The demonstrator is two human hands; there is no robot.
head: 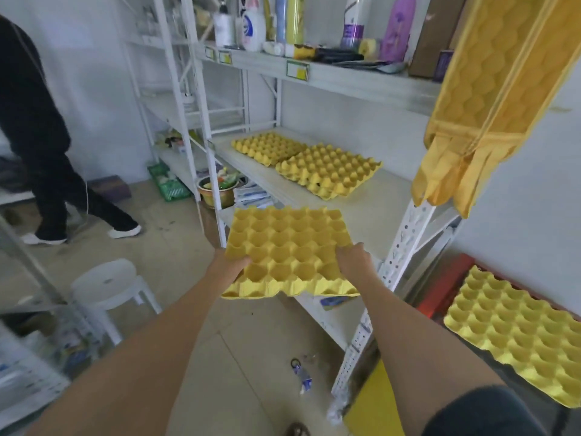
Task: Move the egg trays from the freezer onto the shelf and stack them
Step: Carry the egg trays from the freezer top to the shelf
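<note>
I hold a yellow egg tray (289, 247) flat with both hands in front of the white shelf (371, 215). My left hand (231, 265) grips its near-left edge and my right hand (353, 259) grips its near-right edge. Two more yellow egg trays lie side by side on the shelf board: one at the back left (267, 147), one nearer (330, 171), overlapping slightly. Another yellow tray (515, 335) rests at the lower right on a red-edged surface. More yellow trays (490, 89) stand on edge at the upper right.
A person in dark clothes (41, 146) walks at the left. A white stool (107, 284) stands on the floor beside me. Bottles (352, 23) fill the upper shelf. A green basket (168, 184) and a pot (217, 193) sit low by the shelf post (405, 247).
</note>
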